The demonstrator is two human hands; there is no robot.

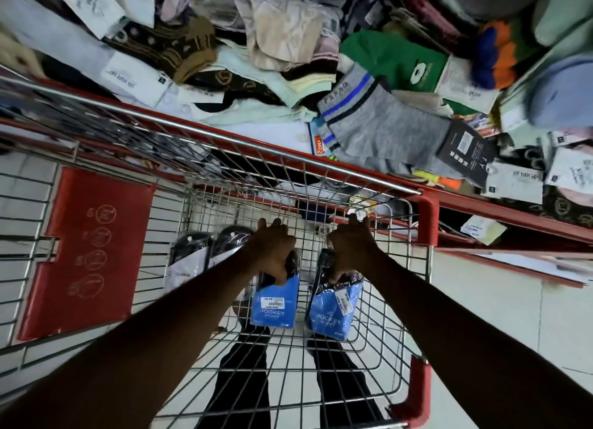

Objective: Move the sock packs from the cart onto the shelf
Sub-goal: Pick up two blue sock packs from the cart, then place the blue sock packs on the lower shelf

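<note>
Both my hands reach down into the wire cart [321, 374]. My left hand [272, 252] is closed on a dark sock pack with a blue Jockey card [274, 303]. My right hand [351, 249] grips a second, similar blue-carded sock pack [333, 313] just to its right. Two more dark sock packs with white cards [192, 258] lie on the cart floor to the left of my left hand. The shelf [481, 204] runs across the top of the view beyond the cart, piled with loose socks and packs.
The red child-seat flap [86, 249] covers the cart's left end. Red corner bumpers [428, 217] cap the cart rim beside the shelf's red edge. A grey striped sock [382, 130] and green pack [391, 59] top the shelf pile. Tiled floor [500, 316] lies to the right.
</note>
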